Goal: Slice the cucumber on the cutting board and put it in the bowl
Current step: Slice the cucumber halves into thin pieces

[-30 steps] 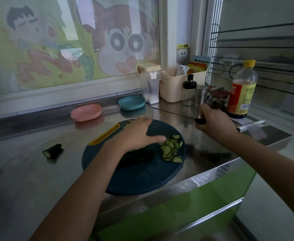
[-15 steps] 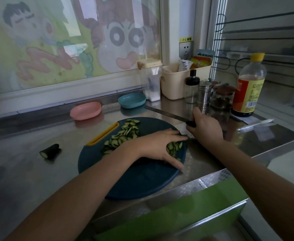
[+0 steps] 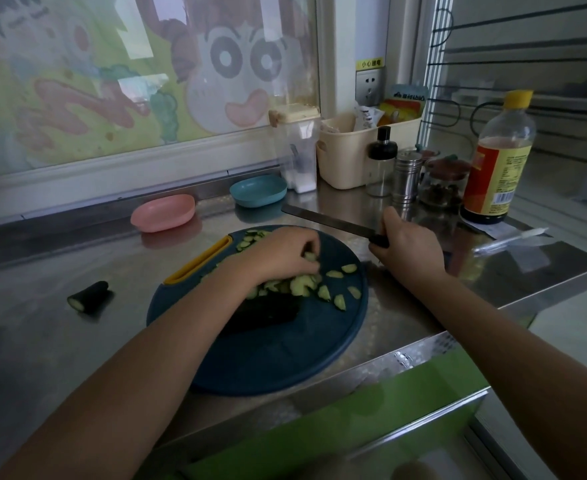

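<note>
On the round cutting board [image 3: 271, 358], at the middle of the head view, the left hand [image 3: 278, 256] has its fingers curled down into a heap of cucumber slices [image 3: 299, 285] and pinches a few at the fingertips. More slices lie loose at 3 o'clock of the heap. Another lot shows past the knuckles at 11 o'clock, beside the yellow handle slot. A dark uncut cucumber piece [image 3: 268, 311] lies just under the wrist, at 6 o'clock of the heap.

At 2 o'clock of the board the right hand [image 3: 408, 251] is wrapped tight round the handle of the knife [image 3: 326, 221], with the blade pointing to 10 o'clock over the bench [image 3: 42, 341]. Whether the blade rests on the steel or hangs above it I cannot tell.

2 bowls wait at the back, both apart from the board: a pink bowl [image 3: 163, 213] at 11 o'clock and a blue bowl [image 3: 258, 190] at 12 o'clock. A cut cucumber end [image 3: 89, 296] lies on the bench at 9 o'clock.

The step looks like gathering slices for a bowl. To do it well, sweep the strays at 3 o'clock in first, then scoop with the whole cupped hand rather than pinch. Keep the blade turned away from the gathering fingers. Wet slices stick and drop, so a short carry low over the bench seems wise. 1 piece is uncut, so the slicing is probably not over.
</note>
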{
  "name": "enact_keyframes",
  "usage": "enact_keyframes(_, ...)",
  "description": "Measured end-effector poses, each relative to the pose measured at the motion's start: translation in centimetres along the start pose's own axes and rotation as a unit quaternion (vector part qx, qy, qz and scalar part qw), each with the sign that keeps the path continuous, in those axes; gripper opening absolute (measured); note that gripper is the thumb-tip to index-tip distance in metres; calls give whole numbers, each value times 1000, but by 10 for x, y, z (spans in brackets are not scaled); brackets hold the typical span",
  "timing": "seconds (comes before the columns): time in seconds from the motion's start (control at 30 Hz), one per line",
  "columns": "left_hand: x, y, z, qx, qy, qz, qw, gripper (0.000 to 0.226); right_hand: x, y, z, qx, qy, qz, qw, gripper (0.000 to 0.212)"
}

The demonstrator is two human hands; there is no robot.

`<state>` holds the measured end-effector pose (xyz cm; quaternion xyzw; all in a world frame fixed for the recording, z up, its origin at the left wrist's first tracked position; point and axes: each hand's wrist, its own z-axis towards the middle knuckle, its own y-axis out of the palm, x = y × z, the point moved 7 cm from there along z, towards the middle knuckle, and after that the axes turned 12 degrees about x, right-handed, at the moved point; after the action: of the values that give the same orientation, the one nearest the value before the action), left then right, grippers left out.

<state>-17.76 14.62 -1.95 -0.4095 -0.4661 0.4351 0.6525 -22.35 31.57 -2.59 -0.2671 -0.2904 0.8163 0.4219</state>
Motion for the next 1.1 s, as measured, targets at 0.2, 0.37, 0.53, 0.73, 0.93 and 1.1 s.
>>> enact_keyframes(0.2, -24, -14, 1, 32, -57, 21, 998, 30, 1, 0, 1, -1, 5, 19, 1000, 24)
enact_keyframes(0.37, 33, 8, -17, -25, 69, -18, 997, 63, -2, -12, 7, 26, -20, 56, 998, 22)
enact_keyframes(0.53, 64, 27, -23, -44, 156, -38, 986, 44, -9, -24, 10, 18, -27, 63, 997, 22)
enact_keyframes(0.73, 42, 9, -16, 18, 121, -9, 992, 18, -9, -40, 17, -23, -10, 65, 998, 20)
enact_keyframes(0.93, -20, -14, -6, 4, -1, -13, 1000, 17, 14, -52, 29, -114, -34, 84, 989, 20)
enact_keyframes(1.1, -32, -31, -20, 30, -25, -67, 997, 28, 27, -61, 38, -264, -80, 92, 957, 18)
